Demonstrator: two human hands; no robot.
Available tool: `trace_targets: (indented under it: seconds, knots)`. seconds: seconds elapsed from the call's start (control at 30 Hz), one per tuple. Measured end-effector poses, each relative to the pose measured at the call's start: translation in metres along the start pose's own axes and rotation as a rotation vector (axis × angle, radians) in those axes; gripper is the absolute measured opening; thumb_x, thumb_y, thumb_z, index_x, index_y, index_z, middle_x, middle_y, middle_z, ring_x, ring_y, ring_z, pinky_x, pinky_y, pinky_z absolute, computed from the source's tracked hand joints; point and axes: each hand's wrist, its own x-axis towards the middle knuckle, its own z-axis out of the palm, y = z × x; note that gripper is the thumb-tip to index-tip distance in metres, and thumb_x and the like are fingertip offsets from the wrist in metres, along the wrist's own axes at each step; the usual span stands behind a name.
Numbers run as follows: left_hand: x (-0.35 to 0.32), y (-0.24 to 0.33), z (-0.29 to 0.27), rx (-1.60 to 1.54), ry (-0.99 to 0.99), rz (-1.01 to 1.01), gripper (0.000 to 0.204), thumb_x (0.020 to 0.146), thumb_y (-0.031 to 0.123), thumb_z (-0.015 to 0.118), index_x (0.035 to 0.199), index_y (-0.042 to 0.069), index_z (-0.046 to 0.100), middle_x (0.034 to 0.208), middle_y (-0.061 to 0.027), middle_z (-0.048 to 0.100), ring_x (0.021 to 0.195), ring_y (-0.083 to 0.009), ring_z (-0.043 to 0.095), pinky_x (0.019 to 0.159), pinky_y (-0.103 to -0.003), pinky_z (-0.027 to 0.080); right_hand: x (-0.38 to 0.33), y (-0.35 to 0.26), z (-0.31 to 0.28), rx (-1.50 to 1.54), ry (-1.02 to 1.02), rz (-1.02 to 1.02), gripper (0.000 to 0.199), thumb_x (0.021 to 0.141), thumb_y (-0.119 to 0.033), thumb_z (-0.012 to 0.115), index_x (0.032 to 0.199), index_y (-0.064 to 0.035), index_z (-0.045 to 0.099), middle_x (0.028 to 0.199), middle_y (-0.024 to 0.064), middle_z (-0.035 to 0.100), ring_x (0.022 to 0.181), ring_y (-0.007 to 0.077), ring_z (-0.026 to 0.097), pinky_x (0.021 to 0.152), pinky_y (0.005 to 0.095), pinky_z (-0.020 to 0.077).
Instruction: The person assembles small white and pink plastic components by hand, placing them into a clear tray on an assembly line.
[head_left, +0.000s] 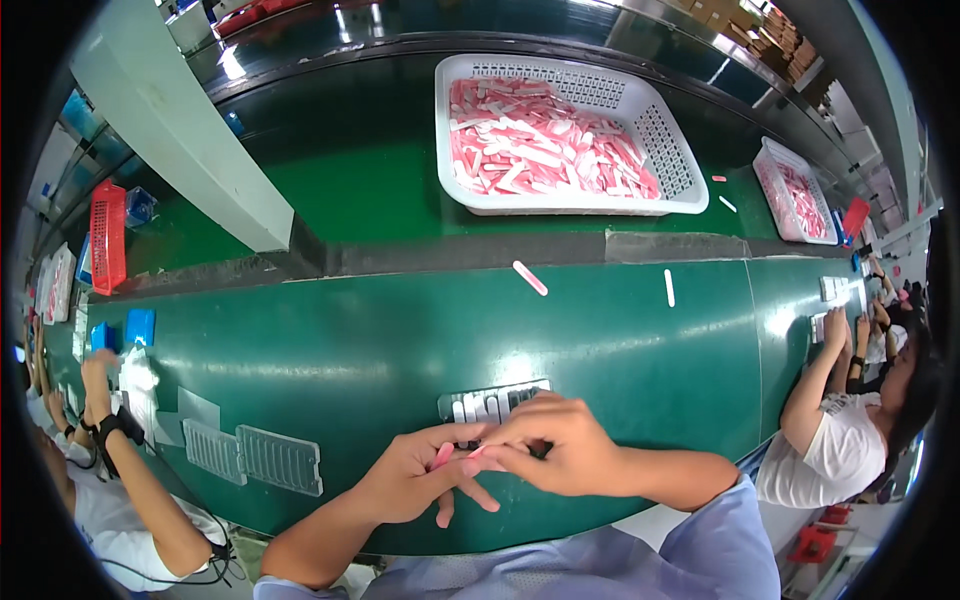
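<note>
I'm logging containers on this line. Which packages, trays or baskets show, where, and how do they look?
Large basket: belt's far side, white, rectangular, full of pink-and-white pieces.
Small basket: far right, white, same contents.
Red basket: far left, slatted.
Clear trays: near edge, left of the hands, ribbed, empty.
Grey tray: under the hands.

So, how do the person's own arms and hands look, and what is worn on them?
Both forearms are bare. The left hand and the right hand wear no gloves, and no watch, band or ring can be seen. A light blue garment with short sleeves covers the upper arms and the body. No cables or markings show.
</note>
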Motion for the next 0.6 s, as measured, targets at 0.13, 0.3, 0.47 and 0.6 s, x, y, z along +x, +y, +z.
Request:
trace_targets:
  seconds: [0.13,0.3,0.47,0.6]
  knots:
    - [-0.005,-0.002,-0.009,-0.032,0.042,0.019,0.039,0.11,0.009,0.048,0.147,-0.003,0.048,0.112,-0.0173,0.074,0.08,-0.021,0.077,0.045,-0.022,0.051,-0.008,0.014,-0.021,0.41,0.253,0.263,0.005,0.094,0.003,0.071,0.094,-0.0002,0.075,0.072,-0.0047,0.063,0.065,-0.0001,0.05,0.057,0.0213,0.0389]
    - [-0.007,-0.018,-0.017,0.568,0.275,0.337,0.019,0.1,0.014,0.067,0.115,0.005,0.074,0.077,-0.0041,0.072,0.056,-0.0098,0.061,0.048,-0.026,0.042,-0.011,0.015,-0.04,0.375,0.341,0.276,0.005,0.094,0.002,0.072,0.09,0.0017,0.074,0.072,-0.0032,0.064,0.065,0.0005,0.05,0.058,0.0217,0.039]
    - [0.005,-0.016,-0.011,1.217,0.376,0.633,0.023,0.084,0.023,0.082,0.104,0.013,0.078,0.06,0.0017,0.055,0.053,-0.0152,0.053,0.048,-0.028,0.041,-0.012,0.015,-0.045,0.209,0.308,0.257,0.005,0.088,0.002,0.076,0.085,-0.0001,0.073,0.069,-0.0047,0.059,0.062,0.0027,0.05,0.057,0.0236,0.0377]
    - [0.012,-0.022,0.0,1.536,0.343,0.736,0.029,0.082,0.031,0.083,0.107,0.019,0.077,0.065,0.0073,0.053,0.057,-0.0111,0.055,0.046,-0.028,0.043,-0.01,0.022,-0.054,-0.739,0.062,-0.595,0.015,0.072,-0.003,0.081,0.083,-0.0041,0.073,0.065,-0.0028,0.048,0.058,0.0126,0.047,0.057,0.0288,0.0382]
